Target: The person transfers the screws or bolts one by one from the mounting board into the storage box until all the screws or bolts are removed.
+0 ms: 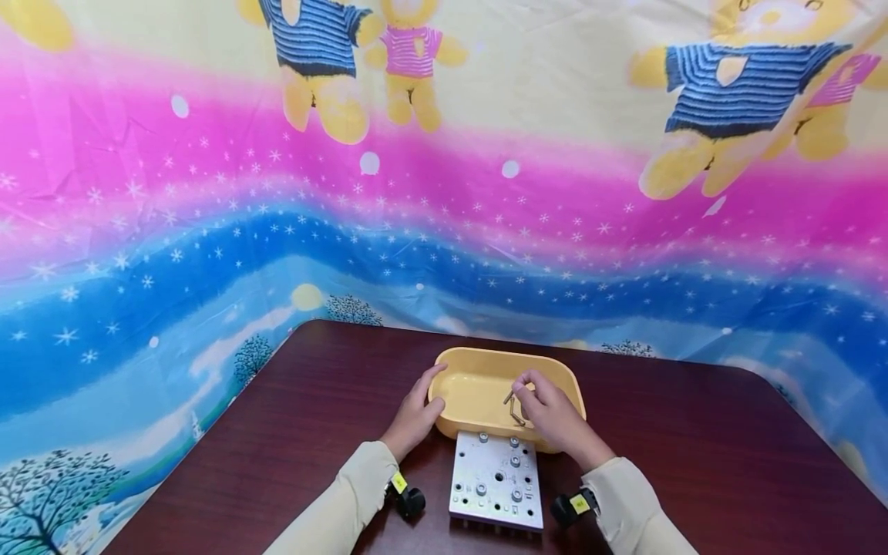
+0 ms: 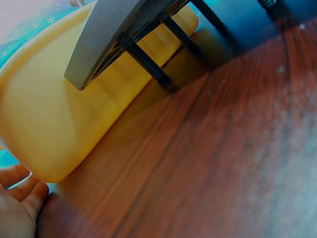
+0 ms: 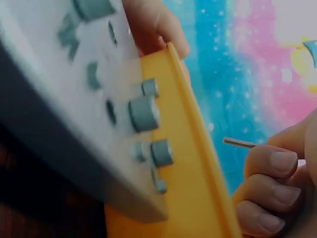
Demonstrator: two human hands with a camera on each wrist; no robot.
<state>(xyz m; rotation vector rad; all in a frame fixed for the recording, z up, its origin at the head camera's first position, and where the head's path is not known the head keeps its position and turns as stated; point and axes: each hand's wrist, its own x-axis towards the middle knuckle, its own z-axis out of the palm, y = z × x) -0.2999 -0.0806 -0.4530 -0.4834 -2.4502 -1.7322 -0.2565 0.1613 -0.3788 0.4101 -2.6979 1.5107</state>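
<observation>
A yellow tray (image 1: pixel 479 362) stands on the dark table. My left hand (image 1: pixel 414 416) holds its left end, with the thumb at the near rim. The left wrist view shows some of its fingertips (image 2: pixel 34 191) by the tray's outer corner. Over the tray, my right hand (image 1: pixel 555 416) pinches a thin metal pin (image 3: pixel 238 143), whose end sticks out past the fingers. Small metal pins (image 1: pixel 516 418) lie in the tray below that hand. Close in front is a silver metal plate (image 1: pixel 486 470) with socket-head screws (image 3: pixel 144 114) on top; threaded shanks (image 2: pixel 148 64) stick out underneath.
The dark wooden table (image 1: pixel 291 432) extends to both sides of the tray. A printed cloth (image 1: pixel 444 231) with bears and snowflakes hangs behind it. Black wrist cameras (image 1: pixel 411 502) flank the plate, one on each forearm.
</observation>
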